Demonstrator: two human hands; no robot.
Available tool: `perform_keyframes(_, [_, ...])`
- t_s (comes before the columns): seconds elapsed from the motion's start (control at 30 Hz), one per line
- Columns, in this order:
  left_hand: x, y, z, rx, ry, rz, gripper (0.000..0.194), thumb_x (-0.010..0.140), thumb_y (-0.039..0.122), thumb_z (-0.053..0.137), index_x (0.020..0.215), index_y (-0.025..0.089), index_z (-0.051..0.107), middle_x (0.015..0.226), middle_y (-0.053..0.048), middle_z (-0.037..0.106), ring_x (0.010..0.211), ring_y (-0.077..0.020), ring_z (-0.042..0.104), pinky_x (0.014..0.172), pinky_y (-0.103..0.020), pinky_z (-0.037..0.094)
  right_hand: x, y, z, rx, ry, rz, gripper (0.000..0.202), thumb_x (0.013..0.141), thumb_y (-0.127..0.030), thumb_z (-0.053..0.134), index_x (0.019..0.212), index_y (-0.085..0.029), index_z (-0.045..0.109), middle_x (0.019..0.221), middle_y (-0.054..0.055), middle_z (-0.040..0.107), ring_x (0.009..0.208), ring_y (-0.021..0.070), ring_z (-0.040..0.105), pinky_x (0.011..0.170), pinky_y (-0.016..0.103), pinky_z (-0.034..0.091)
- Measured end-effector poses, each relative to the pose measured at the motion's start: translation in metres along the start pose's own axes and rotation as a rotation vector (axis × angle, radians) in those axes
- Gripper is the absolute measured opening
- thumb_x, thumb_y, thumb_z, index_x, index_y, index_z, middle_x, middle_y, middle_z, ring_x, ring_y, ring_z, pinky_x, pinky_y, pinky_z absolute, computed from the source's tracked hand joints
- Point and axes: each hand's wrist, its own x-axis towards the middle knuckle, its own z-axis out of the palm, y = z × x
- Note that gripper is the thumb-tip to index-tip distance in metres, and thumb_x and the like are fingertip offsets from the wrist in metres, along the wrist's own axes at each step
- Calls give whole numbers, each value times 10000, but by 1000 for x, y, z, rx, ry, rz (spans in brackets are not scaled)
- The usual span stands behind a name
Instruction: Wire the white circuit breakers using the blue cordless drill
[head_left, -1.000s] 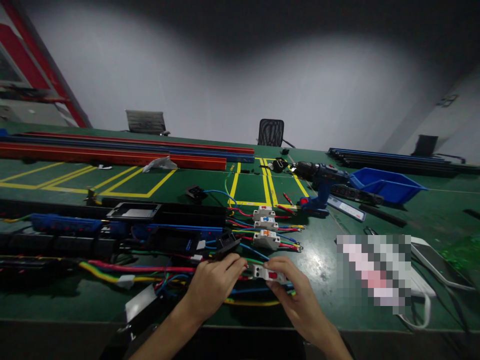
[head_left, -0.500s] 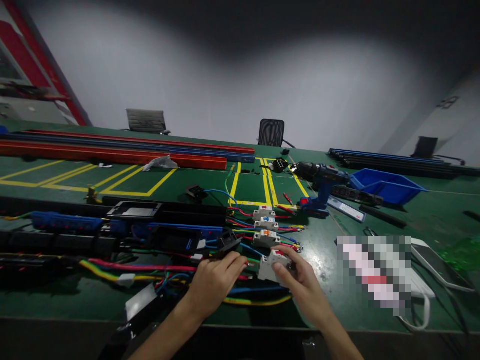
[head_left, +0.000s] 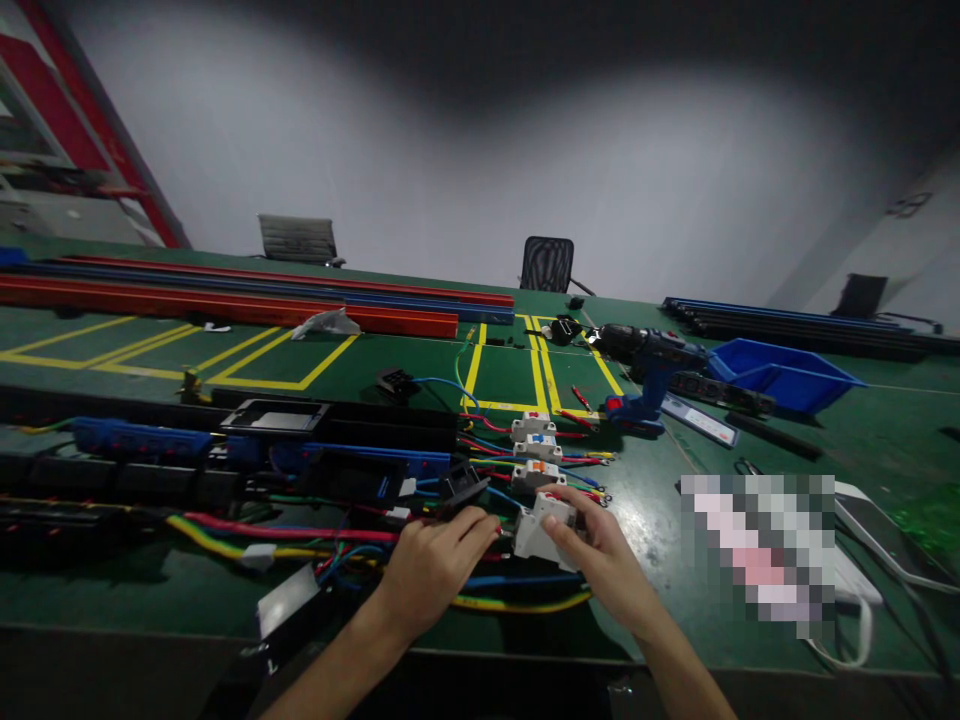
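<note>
My right hand (head_left: 609,562) grips a white circuit breaker (head_left: 531,536) between thumb and fingers, tilted just above the bench. To its left, my left hand (head_left: 439,568) is closed in a pinch on a wire; a dark red piece and metal tip show beyond the fingertips, close to the breaker's left side. Whether the tip touches the breaker is unclear. Farther back lie several breakers with wires attached, among them one with an orange switch (head_left: 537,468) and one with a blue switch (head_left: 537,441). A black socket piece (head_left: 463,484) sits just behind my left hand.
Dark and blue rail assemblies (head_left: 142,440) with thick wires stretch across the left. A cordless drill (head_left: 651,375) stands at the right, with a blue bin (head_left: 784,372) behind it. Orange rails (head_left: 225,305) lie across the back of the green bench (head_left: 420,355).
The breaker in my right hand has turned slightly and come nearer to my left fingertips. The wire tip is now close to its side. The whole view has shifted a little.
</note>
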Motion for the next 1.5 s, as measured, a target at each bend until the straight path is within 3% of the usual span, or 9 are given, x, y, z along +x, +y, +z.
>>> perform_keyframes(0.47, [0,0,-1,18,-20,-2,225,1030,269,455,1128,243,655,1020,15,726,648,-107,658,551,-256,363,-4,-10,2,50,12,10,478,852,-506,669,1209,-192,627,1007,50,678,875,193,618,740,281,496])
perform_keyframes(1.0, [1,0,0,3,-4,-13,218,1028,265,461,1122,248,658,1017,25,733,637,-100,668,530,-262,361,-4,-4,4,59,49,38,491,813,-529,699,1162,-186,656,937,42,671,810,177,600,685,257,478])
perform_keyframes(1.5, [0,3,0,32,3,-14,240,1031,266,448,1128,244,667,1013,5,735,629,-94,660,542,-247,383,-2,-7,9,-45,61,-22,453,831,-518,675,1155,-201,669,1010,54,691,861,192,626,732,274,515])
